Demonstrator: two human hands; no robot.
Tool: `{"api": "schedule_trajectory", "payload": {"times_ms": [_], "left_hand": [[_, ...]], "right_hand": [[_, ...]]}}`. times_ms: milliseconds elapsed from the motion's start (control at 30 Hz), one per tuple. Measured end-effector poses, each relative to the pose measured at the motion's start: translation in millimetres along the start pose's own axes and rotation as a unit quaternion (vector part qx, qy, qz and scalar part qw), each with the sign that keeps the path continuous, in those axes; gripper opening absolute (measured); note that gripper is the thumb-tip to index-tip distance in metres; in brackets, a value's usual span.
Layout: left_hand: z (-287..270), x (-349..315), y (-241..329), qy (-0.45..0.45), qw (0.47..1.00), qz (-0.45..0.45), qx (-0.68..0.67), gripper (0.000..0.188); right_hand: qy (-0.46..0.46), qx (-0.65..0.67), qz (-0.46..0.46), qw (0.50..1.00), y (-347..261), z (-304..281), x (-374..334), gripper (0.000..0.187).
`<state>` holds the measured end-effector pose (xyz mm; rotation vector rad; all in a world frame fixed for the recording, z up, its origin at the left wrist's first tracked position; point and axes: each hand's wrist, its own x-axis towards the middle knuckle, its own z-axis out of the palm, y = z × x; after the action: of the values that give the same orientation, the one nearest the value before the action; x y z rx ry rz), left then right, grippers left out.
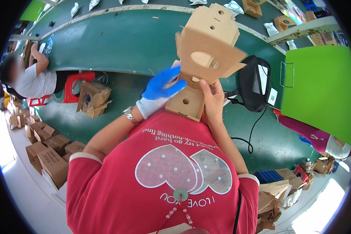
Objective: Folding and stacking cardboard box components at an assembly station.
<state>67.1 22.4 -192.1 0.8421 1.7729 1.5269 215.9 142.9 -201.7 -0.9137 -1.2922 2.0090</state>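
Observation:
A brown cardboard box [185, 102] is held against my body at the table's front edge, its shallow tray part toward me with a round hole in the base. Its unfolded lid panel [206, 62], with an oval cutout, stands up beyond the tray, and further flaps with small holes extend away. My right hand [213, 97], bare, grips the tray's right side, thumb near the fold. In a blue and white glove, my left hand [163, 90] is at the box's left side with fingers and thumb stretched apart. Whether its fingertips touch the cardboard is hard to tell.
The green worktable [117, 43] runs ahead, with a belt carrying white packets and small boxes beyond. Right of the box lie a black mesh bag [257, 84] and a green board [319, 89]. A co-worker [31, 76] sits at left; cartons [50, 160] are stacked behind.

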Motion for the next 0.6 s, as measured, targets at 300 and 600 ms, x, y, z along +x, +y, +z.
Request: {"api": "schedule_trajectory", "payload": {"times_ms": [300, 600], "left_hand": [[-29, 37, 37, -0.286, 0.941, -0.181, -0.004, 0.035], [-22, 74, -12, -0.274, 0.933, 0.048, 0.226, 0.034]], "right_hand": [[-0.185, -0.024, 0.217, 0.958, -35, -28, 24, 0.024], [-0.246, -0.245, 0.232, 0.908, -44, -20, 57, 0.037]]}}
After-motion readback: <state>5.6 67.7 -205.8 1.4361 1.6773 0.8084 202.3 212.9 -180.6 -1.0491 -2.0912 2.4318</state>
